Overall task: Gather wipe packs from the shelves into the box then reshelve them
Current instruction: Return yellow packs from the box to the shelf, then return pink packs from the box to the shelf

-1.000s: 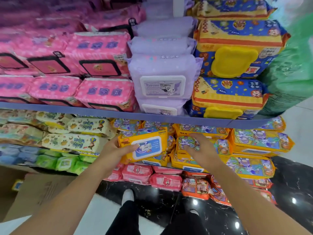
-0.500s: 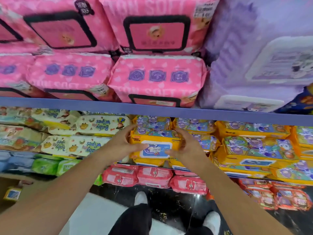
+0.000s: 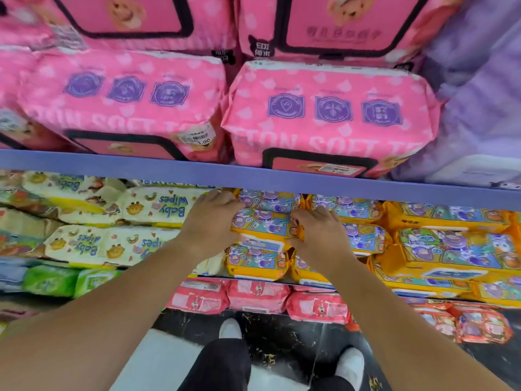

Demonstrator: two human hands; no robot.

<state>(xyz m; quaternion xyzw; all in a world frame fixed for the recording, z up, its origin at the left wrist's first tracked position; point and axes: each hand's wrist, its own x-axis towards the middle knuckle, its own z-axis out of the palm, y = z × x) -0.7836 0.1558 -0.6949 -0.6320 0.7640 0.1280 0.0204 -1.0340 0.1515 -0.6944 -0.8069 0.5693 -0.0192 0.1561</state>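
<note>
A yellow wipe pack (image 3: 262, 230) with a blue lid lies on top of a stack of like yellow packs on the middle shelf, under the blue shelf edge (image 3: 253, 176). My left hand (image 3: 210, 221) presses on its left end and my right hand (image 3: 318, 235) on its right end, so both hands grip it between them. Another yellow pack (image 3: 256, 262) sits directly below it. The box is out of view.
Pink packs (image 3: 329, 114) and purple packs (image 3: 479, 108) fill the shelf above. Cream "Baby Wipes" packs (image 3: 112, 244) lie left of my hands, more yellow packs (image 3: 451, 249) right. Red packs (image 3: 253, 296) sit lower. My shoes (image 3: 229, 328) stand on dark floor.
The view has moved closer to the shelves. Both hands have pushed the yellow pack further in onto the stack, and my right hand has come in to hold its right end.
</note>
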